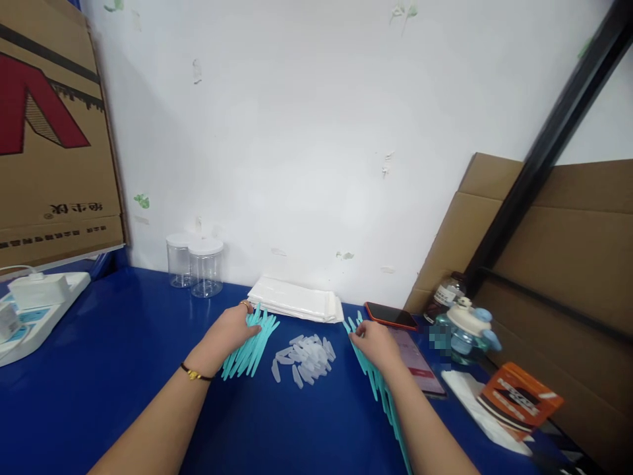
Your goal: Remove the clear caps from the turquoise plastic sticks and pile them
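My left hand [236, 334] rests on a bunch of turquoise sticks [254, 353], its thumb and fingers closed around their upper part. On the right, my right hand [373, 338] pinches at the top of a long row of similar turquoise sticks [374, 382], which runs toward the table's front edge, partly under my forearm. Between my two hands lies a loose pile of small frosted white pieces [311, 359]. Behind them is a stack of flat white packets [294, 300].
Two clear jars with white lids [206, 264] stand at the back left, with a power strip [49, 316] farther left. To the right are a phone [390, 315], a pink-screened device [418, 363], a teal bottle [465, 333], a brown bottle [445, 295] and an orange pouch [519, 399].
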Motion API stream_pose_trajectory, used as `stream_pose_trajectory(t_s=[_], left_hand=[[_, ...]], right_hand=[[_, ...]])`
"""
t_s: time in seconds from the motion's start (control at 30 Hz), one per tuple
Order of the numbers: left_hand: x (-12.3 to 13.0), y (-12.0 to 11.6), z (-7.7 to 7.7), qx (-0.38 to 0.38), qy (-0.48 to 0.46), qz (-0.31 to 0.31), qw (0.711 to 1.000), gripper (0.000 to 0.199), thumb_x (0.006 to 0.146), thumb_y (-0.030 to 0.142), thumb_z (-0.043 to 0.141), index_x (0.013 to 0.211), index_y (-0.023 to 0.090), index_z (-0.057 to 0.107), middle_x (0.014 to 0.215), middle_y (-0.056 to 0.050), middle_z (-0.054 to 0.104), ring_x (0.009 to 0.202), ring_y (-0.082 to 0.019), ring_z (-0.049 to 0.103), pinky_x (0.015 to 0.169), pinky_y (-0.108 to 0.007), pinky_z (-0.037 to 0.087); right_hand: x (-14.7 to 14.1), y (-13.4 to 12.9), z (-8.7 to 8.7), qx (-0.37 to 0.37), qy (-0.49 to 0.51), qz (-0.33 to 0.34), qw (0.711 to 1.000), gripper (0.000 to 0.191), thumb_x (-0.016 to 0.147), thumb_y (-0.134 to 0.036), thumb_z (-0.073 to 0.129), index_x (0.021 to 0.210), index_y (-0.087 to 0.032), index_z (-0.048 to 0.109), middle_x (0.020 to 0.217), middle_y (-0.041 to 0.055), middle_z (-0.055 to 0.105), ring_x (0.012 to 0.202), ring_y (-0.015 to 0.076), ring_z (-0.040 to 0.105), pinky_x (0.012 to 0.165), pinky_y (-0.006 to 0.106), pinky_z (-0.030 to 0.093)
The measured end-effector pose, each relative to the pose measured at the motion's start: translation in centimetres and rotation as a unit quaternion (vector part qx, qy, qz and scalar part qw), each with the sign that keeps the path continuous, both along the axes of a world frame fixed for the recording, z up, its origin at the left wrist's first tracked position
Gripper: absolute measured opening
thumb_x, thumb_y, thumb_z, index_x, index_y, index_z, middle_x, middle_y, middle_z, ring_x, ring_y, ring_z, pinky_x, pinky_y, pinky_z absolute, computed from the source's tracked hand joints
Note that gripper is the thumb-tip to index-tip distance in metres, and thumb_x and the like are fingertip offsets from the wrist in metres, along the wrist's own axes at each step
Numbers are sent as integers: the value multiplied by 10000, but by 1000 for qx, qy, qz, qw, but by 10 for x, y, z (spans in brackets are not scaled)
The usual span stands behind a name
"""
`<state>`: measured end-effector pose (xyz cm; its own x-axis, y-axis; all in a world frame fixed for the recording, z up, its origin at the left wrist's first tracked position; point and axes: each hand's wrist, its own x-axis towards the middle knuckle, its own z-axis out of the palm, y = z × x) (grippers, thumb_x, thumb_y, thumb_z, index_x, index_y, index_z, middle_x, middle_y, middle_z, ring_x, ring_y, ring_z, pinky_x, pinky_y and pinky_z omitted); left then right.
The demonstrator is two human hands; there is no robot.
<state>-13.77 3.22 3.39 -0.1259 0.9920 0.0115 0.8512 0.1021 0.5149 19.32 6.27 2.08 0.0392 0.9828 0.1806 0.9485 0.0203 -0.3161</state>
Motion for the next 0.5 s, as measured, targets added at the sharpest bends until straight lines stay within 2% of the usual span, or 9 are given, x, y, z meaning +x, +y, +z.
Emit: stream_pose_trajectory(t_s=[0.1,0.17,0.3,0.37,0.43,0.47,0.5], left_hand=[[10,-4,5,28,-8,-37,999,355,709,432,533,969,191,521,661,2,606,623,-171,588,524,-232,339],[19,-8,8,38,-15,-70,997,314,713,434,523,916,196,542,647,8,593,631,-166,576,523,-228,326],[37,-17,14,47,-47,-113,991,283,722,433,513,874,200,563,648,14,583,593,-142,547,511,-221,321],[46,-22,16,42,-82,-134,987,292,723,447,511,862,197,571,663,13,589,575,-131,544,510,-216,338],[55,-26,16,19,-147,-165,975,335,726,480,504,877,189,571,703,10,599,537,-115,543,499,-213,367],[61,-29,15,1,-186,-181,966,369,724,500,503,901,183,567,734,4,605,514,-106,542,486,-212,380],[66,-31,14,-19,-225,-195,954,407,722,520,503,936,178,559,763,-3,609,493,-99,541,469,-211,388]], right_hand=[[-17,0,-6,-51,-72,-22,996,230,710,-383,549,753,-174,633,860,127,655,804,258,617,591,295,398],[-24,1,-7,-56,-98,-34,993,225,708,-350,536,785,-161,631,903,145,650,831,281,617,609,319,412],[-18,4,-3,-47,-77,-48,995,163,652,-284,549,724,-150,606,859,155,654,789,292,622,571,318,408],[-11,2,0,-40,-5,-35,999,118,633,-273,554,609,-157,560,731,129,647,691,255,625,521,286,391],[-10,-3,5,-37,147,15,988,169,659,-299,536,553,-174,495,572,64,599,540,189,596,460,249,365],[-14,-7,7,-43,242,54,968,193,684,-322,523,561,-180,476,524,32,571,480,161,572,437,234,357],[-19,-13,9,-56,337,96,935,211,708,-350,515,588,-183,468,500,7,555,438,140,552,422,224,354]])
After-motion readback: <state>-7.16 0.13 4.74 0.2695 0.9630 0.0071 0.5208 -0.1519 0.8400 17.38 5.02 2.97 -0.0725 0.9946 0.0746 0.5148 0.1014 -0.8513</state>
